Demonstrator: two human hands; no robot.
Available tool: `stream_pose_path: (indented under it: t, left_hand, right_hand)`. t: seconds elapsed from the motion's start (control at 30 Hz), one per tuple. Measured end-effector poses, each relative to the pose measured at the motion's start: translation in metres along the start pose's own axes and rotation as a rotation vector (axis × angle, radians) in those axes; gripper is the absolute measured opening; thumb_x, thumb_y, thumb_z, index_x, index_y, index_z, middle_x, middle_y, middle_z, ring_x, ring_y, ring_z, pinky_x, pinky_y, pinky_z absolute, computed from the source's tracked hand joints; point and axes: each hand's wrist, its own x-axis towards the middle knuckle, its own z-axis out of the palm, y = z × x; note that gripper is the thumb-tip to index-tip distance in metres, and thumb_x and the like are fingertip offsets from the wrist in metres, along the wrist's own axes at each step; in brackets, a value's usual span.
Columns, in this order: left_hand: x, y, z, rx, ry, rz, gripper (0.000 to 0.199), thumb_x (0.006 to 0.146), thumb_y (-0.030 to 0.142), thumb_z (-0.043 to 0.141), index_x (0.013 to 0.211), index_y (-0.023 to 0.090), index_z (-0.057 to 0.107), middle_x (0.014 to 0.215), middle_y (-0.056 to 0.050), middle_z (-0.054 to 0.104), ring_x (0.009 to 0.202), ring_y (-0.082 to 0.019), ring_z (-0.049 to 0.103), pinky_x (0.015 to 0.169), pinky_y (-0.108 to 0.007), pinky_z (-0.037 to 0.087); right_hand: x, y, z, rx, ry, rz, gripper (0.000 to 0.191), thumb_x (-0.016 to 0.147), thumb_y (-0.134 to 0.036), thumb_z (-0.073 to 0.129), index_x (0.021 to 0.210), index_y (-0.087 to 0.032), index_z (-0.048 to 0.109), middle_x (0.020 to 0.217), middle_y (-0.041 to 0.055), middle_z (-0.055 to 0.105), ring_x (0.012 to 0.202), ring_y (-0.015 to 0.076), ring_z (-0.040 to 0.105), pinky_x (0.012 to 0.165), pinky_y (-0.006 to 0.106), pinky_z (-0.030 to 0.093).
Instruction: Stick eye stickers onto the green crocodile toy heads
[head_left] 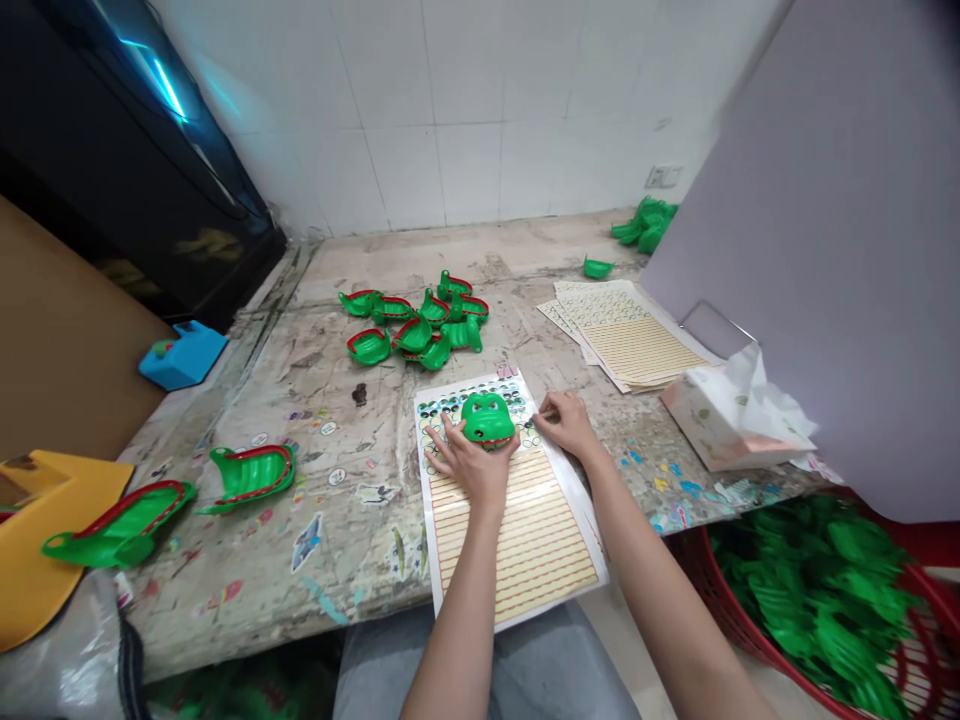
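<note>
My left hand (472, 465) is shut over a green toy crocodile head (487, 418), which rests on a printed sticker sheet (517, 530) with yellow and red stripes. My right hand (568, 423) lies at the sheet's right edge, its fingertips pinched close together. Something thin may be between them, but it is too small to tell. Beyond the sheet, a group of green plastic crocodile jaws with red rims (412, 335) lies on the stained, sticker-marked workbench (315, 540).
Stacked printed sheets (630, 335) and a tissue box (735, 420) lie to the right. A red basket (810, 600) heaped with green parts sits below the bench edge. Larger green pieces (251, 477) and a yellow board (52, 530) are at left, before a tiled wall (450, 120).
</note>
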Motion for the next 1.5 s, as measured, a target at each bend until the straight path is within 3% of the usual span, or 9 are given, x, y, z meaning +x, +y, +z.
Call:
stream_pose_path:
  t: [0.17,0.37,0.57,0.83,1.13,1.27,1.37,1.43,1.5]
  left_hand:
    - [0.0,-0.001,0.001,0.011,0.001,0.0,0.093,0.061,0.069,0.062,0.129,0.011,0.036,0.133,-0.023,0.048,0.141,-0.034,0.018,0.111,-0.056,0.011]
    - [0.0,-0.004,0.003,0.008,0.008,0.012,0.083,0.061,0.068,0.062,0.122,0.015,0.042,0.136,-0.021,0.046,0.141,-0.032,0.018,0.112,-0.055,0.011]
    - [-0.001,-0.004,0.002,-0.005,-0.003,0.016,0.086,0.065,0.066,0.06,0.127,0.012,0.038,0.136,-0.022,0.046,0.14,-0.031,0.02,0.112,-0.055,0.012]
    - [-0.001,-0.005,0.002,0.026,-0.029,0.01,0.072,0.066,0.063,0.06,0.116,0.013,0.046,0.139,-0.022,0.042,0.14,-0.032,0.021,0.111,-0.055,0.015]
    - [0.0,-0.005,0.002,0.027,-0.021,0.013,0.069,0.067,0.061,0.06,0.115,0.014,0.045,0.138,-0.023,0.043,0.14,-0.032,0.022,0.11,-0.056,0.016]
    - [0.0,-0.004,0.001,0.019,-0.023,0.007,0.067,0.068,0.06,0.06,0.114,0.014,0.046,0.137,-0.022,0.043,0.14,-0.031,0.021,0.11,-0.055,0.017]
    - [0.0,-0.003,0.001,0.016,-0.018,0.003,0.066,0.068,0.058,0.061,0.114,0.014,0.046,0.137,-0.021,0.044,0.14,-0.03,0.021,0.111,-0.054,0.016]
    - [0.0,-0.003,0.002,0.017,-0.013,0.0,0.066,0.068,0.058,0.06,0.116,0.014,0.046,0.136,-0.02,0.045,0.14,-0.03,0.021,0.111,-0.054,0.016]
    - [0.001,-0.003,0.002,0.02,-0.01,-0.003,0.069,0.068,0.059,0.06,0.118,0.014,0.045,0.136,-0.02,0.046,0.14,-0.031,0.021,0.111,-0.054,0.017]
  right_hand:
    - [-0.002,-0.005,0.001,-0.031,-0.008,0.02,0.019,0.07,-0.035,0.068,0.074,-0.02,0.058,0.077,0.0022,0.064,0.084,0.0221,0.05,0.079,0.034,0.029]
    - [-0.005,-0.035,-0.014,0.292,0.249,0.036,0.019,0.071,-0.037,0.07,0.07,-0.02,0.061,0.072,0.0019,0.061,0.076,0.0192,0.05,0.076,0.033,0.035]
    - [-0.005,-0.067,-0.019,0.407,0.079,-0.07,0.018,0.074,-0.04,0.07,0.08,-0.024,0.074,0.07,0.0028,0.056,0.076,0.0184,0.051,0.075,0.033,0.038]
    - [-0.006,-0.07,-0.008,0.382,0.064,-0.002,0.023,0.074,-0.045,0.068,0.073,-0.023,0.073,0.07,0.0034,0.057,0.076,0.0186,0.05,0.082,0.037,0.037]
    - [-0.014,-0.076,-0.004,0.409,0.129,0.04,0.021,0.075,-0.043,0.067,0.074,-0.022,0.072,0.07,0.0037,0.057,0.076,0.0196,0.05,0.075,0.032,0.037]
    - [-0.027,-0.087,0.0,0.226,0.232,0.108,0.026,0.079,-0.046,0.062,0.075,-0.021,0.067,0.076,0.0055,0.059,0.082,0.0223,0.05,0.08,0.036,0.034]
    - [-0.036,-0.091,0.01,0.109,0.371,0.208,0.034,0.078,-0.051,0.06,0.088,-0.019,0.062,0.09,0.0098,0.061,0.091,0.0264,0.049,0.083,0.039,0.032]
    - [-0.037,-0.088,0.018,0.183,0.387,0.292,0.042,0.074,-0.056,0.062,0.094,-0.019,0.058,0.091,0.0103,0.061,0.089,0.0268,0.05,0.079,0.037,0.034]
    - [-0.033,-0.082,0.026,0.392,0.275,0.386,0.044,0.071,-0.06,0.061,0.088,-0.02,0.057,0.076,0.0061,0.059,0.074,0.023,0.051,0.067,0.032,0.037]
